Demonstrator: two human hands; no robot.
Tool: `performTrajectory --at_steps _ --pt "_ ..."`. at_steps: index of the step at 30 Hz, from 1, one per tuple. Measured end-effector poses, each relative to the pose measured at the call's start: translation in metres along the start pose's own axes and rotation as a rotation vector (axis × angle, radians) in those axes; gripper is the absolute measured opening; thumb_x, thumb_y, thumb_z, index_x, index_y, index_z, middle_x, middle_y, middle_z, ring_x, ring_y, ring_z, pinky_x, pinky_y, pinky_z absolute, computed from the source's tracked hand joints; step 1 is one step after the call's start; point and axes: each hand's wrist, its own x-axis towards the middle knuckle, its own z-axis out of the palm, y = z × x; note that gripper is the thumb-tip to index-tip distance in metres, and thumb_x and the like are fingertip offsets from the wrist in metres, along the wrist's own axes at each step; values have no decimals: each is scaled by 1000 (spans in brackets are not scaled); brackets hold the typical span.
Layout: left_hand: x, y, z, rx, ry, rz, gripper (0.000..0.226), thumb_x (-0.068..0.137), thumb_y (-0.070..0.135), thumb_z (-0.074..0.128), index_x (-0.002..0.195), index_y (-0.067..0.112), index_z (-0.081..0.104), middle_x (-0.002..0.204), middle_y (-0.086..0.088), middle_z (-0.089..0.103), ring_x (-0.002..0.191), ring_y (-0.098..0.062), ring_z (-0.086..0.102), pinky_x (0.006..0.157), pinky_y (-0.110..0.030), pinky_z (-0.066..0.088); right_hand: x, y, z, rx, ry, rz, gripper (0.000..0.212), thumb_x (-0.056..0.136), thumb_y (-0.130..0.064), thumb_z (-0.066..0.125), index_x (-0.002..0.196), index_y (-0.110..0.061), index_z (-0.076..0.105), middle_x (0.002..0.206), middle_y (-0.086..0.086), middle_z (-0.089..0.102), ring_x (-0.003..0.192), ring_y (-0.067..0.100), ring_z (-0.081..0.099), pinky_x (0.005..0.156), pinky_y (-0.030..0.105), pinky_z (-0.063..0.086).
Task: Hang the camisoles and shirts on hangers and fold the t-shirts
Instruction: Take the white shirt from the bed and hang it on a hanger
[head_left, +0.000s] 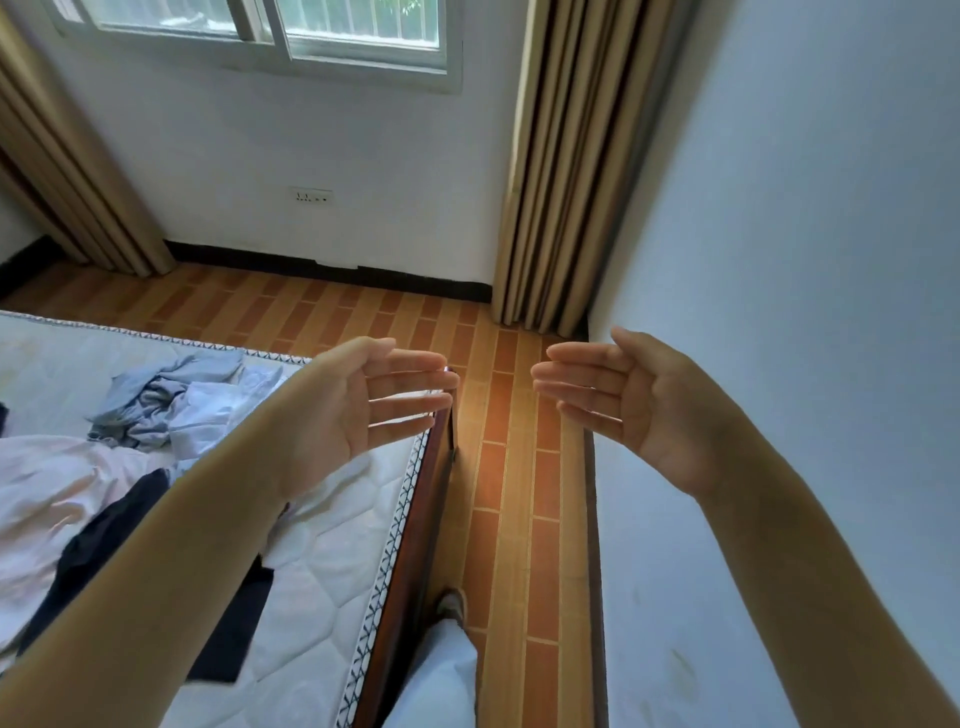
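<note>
both palms face each other with fingers straight, left hand (363, 410) over the mattress (322, 561), right hand (623, 405) near the wall (805, 260); crumpled clothes (171, 405), perhaps shirts, lie behind.

White wall (363, 156) spans 12 o'clock, carrying a sliding window (270, 31) admitting daylight and a socket plate (310, 196). Tan curtains (561, 171) hang at 10 and 1 o'clock. Brick-pattern floor (498, 467) runs through centre. Quilted mattress (322, 561) on dark wooden frame (415, 545) occupies 8 o'clock. A second white wall (805, 208) fills 3 o'clock.
</note>
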Motion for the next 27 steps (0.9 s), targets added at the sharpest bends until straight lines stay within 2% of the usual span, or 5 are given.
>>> performTrajectory --at_steps 4,7,12,19,27 --pt "59 48 -23 11 -9 36 44 101 28 32 120 3 63 117 -14 70 109 -27 67 93 -40 53 71 -39 16 -9 -50 -30 51 106 -35 27 112 -9 69 111 9 74 109 20 69 106 40 44" --pt "96 81 -41 -5 -16 55 45 102 28 32 121 2 62 118 -15 69 110 -28 67 96 -42 50 118 -66 24 -1 -60 -51 50 106 -35 27 112 -8 69 111 10 74 109 20 69 106 40 44" --pt "152 120 -49 -24 107 -29 45 104 28 31 130 1 55 126 -16 64 116 -29 62 95 -38 50 174 -89 20 27 -36 -28 50 106 -34 27 113 -7 69 111 10 73 108 21 69 103 39 46" --pt "231 150 -62 -70 118 -92 45 103 30 33 130 2 57 125 -16 65 115 -29 64 98 -41 49 251 -115 -2 45 -8 12 51 105 -35 28 114 -6 68 111 11 73 108 22 69 103 39 46" --pt "329 189 -51 -130 232 -65 46 104 28 30 130 0 56 126 -18 64 116 -31 62 86 -35 54 371 -164 -44 21 -101 41 51 105 -35 27 114 -6 69 112 12 73 108 22 69 103 39 46"
